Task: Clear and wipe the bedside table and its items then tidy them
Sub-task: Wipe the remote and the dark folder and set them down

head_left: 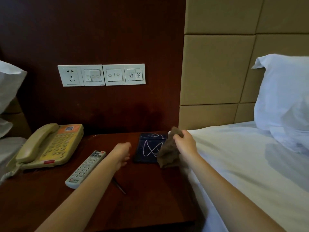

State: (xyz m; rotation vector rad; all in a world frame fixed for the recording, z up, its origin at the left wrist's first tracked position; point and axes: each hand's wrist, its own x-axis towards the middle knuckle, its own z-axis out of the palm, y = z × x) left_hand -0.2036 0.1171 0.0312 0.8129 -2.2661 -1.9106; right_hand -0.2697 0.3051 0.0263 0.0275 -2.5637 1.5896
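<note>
My right hand (184,142) grips a brown cloth (168,155) that hangs down over the right edge of a dark blue folder (147,148) with white line art. The folder lies at the back right of the dark wooden bedside table (150,198). My left hand (122,152) hovers blurred just left of the folder, fingers loosely curled and holding nothing. A white remote control (86,169) lies slantwise left of my left forearm. A beige telephone (48,146) sits at the table's left. A dark pen (119,186) pokes out from under my left forearm.
A white bed (250,164) with a pillow (284,97) borders the table on the right. A second pillow (8,87) shows at the left edge. A row of white switches and a socket (101,75) sits on the dark wall panel behind.
</note>
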